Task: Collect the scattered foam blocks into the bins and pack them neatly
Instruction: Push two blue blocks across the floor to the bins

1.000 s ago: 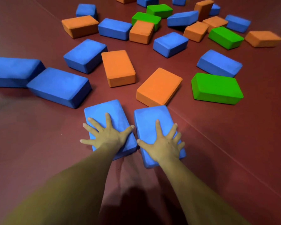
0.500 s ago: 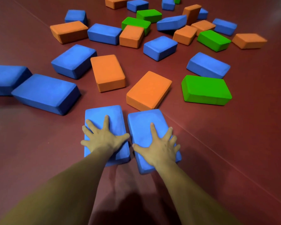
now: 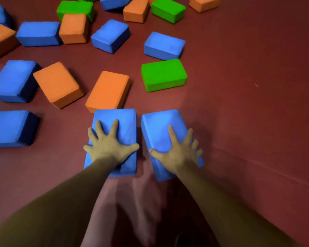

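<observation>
Two blue foam blocks lie side by side on the dark red floor in front of me. My left hand [image 3: 111,147] is spread over the top of the left blue block [image 3: 122,120], thumb and fingers clamping its sides. My right hand [image 3: 178,152] grips the right blue block [image 3: 156,125] the same way, and this block is tipped with one long edge raised. A narrow gap separates the two blocks. No bin is in view.
Just beyond the held blocks lie an orange block [image 3: 108,90], a green block [image 3: 163,74] and a blue block [image 3: 163,45]. Several more blue, orange and green blocks are scattered to the left and far side. Bare floor [image 3: 248,104] stretches to the right.
The two held blocks have drawn slightly apart and the right one has tipped up. My view has swung right, so the scattered blocks now sit further left and closer.
</observation>
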The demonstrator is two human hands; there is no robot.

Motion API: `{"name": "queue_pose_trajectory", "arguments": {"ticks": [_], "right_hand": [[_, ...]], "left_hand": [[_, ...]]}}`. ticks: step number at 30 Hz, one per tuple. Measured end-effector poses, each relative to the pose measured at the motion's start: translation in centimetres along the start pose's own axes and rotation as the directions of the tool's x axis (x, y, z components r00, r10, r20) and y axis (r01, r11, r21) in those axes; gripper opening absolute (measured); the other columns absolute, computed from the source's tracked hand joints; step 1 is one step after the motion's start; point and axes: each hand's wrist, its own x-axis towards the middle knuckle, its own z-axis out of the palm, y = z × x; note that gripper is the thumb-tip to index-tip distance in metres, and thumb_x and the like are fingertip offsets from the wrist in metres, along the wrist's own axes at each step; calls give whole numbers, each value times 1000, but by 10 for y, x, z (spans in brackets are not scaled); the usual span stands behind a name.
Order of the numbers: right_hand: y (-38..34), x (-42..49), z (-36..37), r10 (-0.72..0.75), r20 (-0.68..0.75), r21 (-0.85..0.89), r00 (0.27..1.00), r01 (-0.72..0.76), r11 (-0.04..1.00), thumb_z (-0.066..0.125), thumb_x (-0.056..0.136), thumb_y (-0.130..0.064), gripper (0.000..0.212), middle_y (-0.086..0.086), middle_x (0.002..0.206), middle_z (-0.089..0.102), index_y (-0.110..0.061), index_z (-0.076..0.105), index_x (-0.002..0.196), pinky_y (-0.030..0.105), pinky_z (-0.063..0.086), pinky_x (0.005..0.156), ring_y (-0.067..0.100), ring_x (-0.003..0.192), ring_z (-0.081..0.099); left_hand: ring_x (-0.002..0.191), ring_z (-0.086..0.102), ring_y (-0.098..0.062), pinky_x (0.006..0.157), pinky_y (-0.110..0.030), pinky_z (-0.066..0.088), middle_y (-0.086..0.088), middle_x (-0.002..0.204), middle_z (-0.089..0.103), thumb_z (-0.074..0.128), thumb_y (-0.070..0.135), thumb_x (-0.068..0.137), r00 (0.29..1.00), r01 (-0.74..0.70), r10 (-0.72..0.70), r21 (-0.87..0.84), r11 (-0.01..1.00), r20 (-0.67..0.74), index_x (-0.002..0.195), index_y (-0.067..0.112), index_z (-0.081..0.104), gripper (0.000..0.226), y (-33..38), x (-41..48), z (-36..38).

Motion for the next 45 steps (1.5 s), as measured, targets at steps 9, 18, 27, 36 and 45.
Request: {"name": "queue_pose_trajectory", "arguments": {"ticks": [9,18,27,36,45], "right_hand": [[156,-108,-145,362,78,242,929,-370,897,44,56,-99,116,24,164,-2,-54,5,156,61,24,111,47,142,23],[317,-248,-276,787,-37,348,616,-731,588,22,46,-103,120,20,164,13,-55,11,155,55,31,105,42,129,38],[474,-404,-289,936,125,529,330,-820,218,47,64,-96,110,17,167,-4,-56,-2,154,56,19,113,41,142,22],[665,-609,-246,969,240,588,58,-803,-97,43,67,-96,107,14,167,-8,-56,-4,154,57,17,114,41,146,13],[777,-781,-196,906,381,525,-187,-763,-378,39,63,-100,110,15,167,-9,-57,-6,154,60,15,116,43,146,14]], "left_hand": [[152,-2,-33,110,-64,23,-5,167,-6,58,91,56,949,-304,298,52,951,100,156,49,9,119,175,-149,-75],[152,-1,-32,110,-61,27,-4,165,-4,56,94,57,750,-659,642,95,746,158,155,50,9,118,341,-338,-131],[153,1,-35,112,-65,23,-6,167,-6,62,89,57,412,-911,868,114,396,277,158,45,9,122,460,-559,-81],[152,1,-31,114,-65,22,-3,167,-3,70,81,61,226,-973,901,50,224,371,156,46,13,117,513,-812,30],[153,-7,-25,114,-61,20,1,166,-10,66,83,62,61,-995,860,-41,95,506,155,47,7,116,538,-1014,124]]}}
